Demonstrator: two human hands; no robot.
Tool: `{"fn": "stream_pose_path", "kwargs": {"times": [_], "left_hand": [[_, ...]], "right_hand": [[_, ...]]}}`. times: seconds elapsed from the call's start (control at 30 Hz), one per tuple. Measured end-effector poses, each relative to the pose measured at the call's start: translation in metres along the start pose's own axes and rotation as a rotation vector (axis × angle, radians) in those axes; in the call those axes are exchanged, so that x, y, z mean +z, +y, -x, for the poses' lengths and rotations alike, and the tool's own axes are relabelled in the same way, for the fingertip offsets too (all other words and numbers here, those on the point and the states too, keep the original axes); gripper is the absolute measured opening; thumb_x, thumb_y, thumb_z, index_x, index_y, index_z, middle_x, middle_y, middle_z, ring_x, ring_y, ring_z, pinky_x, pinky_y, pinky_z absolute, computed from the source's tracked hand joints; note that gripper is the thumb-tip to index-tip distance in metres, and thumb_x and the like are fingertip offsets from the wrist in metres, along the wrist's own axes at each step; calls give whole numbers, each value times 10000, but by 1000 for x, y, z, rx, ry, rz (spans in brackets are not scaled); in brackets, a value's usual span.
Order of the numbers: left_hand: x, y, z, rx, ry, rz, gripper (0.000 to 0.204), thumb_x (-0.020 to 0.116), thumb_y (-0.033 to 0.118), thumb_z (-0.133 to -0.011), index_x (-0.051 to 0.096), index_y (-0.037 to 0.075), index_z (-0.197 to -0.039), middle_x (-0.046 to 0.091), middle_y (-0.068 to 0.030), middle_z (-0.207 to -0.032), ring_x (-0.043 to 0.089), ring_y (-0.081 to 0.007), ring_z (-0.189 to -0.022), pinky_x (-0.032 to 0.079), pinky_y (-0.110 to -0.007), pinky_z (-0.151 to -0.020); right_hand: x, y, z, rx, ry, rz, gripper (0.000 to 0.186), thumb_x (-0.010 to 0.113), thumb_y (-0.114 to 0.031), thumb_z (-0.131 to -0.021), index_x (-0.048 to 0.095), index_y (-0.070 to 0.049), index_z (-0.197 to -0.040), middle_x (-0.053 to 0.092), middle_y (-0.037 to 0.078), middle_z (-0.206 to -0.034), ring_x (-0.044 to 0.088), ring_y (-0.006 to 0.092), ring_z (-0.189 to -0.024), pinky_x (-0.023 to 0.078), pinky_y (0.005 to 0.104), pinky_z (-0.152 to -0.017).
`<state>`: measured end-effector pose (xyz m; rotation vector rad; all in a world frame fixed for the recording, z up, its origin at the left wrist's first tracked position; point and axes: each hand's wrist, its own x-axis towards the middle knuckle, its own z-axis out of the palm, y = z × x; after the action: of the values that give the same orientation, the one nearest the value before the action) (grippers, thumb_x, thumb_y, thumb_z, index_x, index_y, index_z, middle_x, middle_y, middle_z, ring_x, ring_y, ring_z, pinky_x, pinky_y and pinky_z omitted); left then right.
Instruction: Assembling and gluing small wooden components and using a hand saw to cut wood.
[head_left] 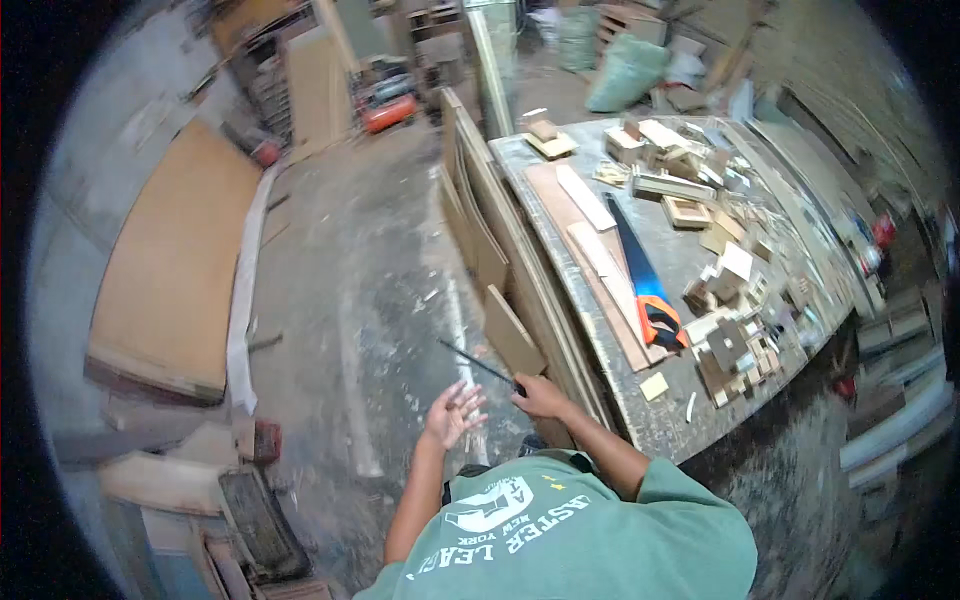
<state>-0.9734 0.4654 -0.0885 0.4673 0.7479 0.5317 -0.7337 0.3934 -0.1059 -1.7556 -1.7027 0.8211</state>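
My right hand [541, 397] is closed round the near end of a long, thin, dark rod-like tool [475, 361]. Its shaft points forward and to the left, above the floor; I cannot make out its exact kind. To the left of it, my left hand [457, 414] is held up with its fingers spread and nothing in it. The tool's shaft passes just beyond those fingers. A small wooden board [512, 332] leans against the workbench side, just past my right hand.
On the workbench [655, 410] at my right lie a handsaw [643, 280] with an orange and black handle, wood strips [604, 262] and several wood offcuts [735, 262]. Large panels [520, 240] stand along its left side. A broad wooden panel [175, 270] leans against the left wall.
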Motion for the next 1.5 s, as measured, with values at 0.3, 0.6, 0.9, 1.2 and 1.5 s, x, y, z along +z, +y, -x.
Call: {"fn": "stream_pose_path", "kwargs": {"times": [0.3, 0.6, 0.9, 1.2, 1.5], "left_hand": [[61, -18, -131, -446, -163, -196, 588, 474, 382, -964, 319, 94, -1452, 464, -166, -1414, 486, -330, -1260, 426, -525, -988], [160, -5, -281, -443, -426, -698, 328, 574, 254, -932, 539, 69, -1200, 633, -33, -954, 636, -177, -876, 515, -306, -760], [243, 34, -380, 609, -861, -1546, 487, 642, 213, -846, 483, 71, -1284, 609, -167, -999, 622, -305, -884, 512, -415, -750], [276, 29, -412, 983, -1180, -2022, 183, 560, 151, -840, 555, 105, -1017, 589, -178, -929, 626, -376, -853, 524, -485, -688], [302, 24, -461, 858, -1245, -2129, 251, 572, 225, -846, 589, 63, -1037, 645, -192, -932, 644, -371, -880, 523, -485, -754]], "right_hand": [[-31, 48, 80, 710, 417, -119, 313, 555, -320, -911, 615, -13, -897, 635, 229, -856, 614, 424, -833, 482, 462, -716], [-24, 58, 105, 986, 929, -99, 302, 617, -334, -855, 643, -39, -911, 633, 234, -819, 608, 436, -795, 482, 478, -663], [-11, 19, 27, 1144, 965, -130, 292, 645, -310, -828, 643, -23, -886, 617, 226, -781, 611, 417, -782, 469, 466, -656], [7, 2, 26, 1278, 1181, -188, 293, 667, -311, -815, 627, -23, -854, 606, 214, -773, 597, 421, -761, 458, 475, -642], [6, 0, 16, 1317, 1162, -201, 328, 668, -320, -829, 645, -2, -906, 621, 214, -749, 618, 413, -753, 477, 450, -660]]}}
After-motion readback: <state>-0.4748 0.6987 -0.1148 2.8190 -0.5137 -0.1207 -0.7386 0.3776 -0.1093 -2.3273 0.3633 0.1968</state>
